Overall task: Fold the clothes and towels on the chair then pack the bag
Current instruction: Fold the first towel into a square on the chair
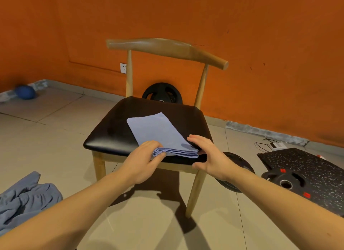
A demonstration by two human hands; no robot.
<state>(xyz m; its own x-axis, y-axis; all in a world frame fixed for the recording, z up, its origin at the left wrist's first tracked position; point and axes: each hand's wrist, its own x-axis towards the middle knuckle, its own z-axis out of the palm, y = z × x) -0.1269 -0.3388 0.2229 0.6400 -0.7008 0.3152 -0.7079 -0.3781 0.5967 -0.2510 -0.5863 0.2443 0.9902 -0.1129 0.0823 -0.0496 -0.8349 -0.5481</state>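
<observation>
Folded blue towel lies on the chair's black seat, layered near edge close to the seat front. Left hand pinches the near left corner, fingers curled round the layers. Right hand is flat and loose at the right corner, touching or just short, hard to tell. Risk: lifted by one corner, the layers fan apart, and the glossy seat may let the stack slide onto the floor. Crumpled blue garment lies there unfolded; no bag in sight.

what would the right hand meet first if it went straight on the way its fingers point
Most likely the folded blue towel, at its near right corner; the right hand may be touching it, depth unclear.
</observation>
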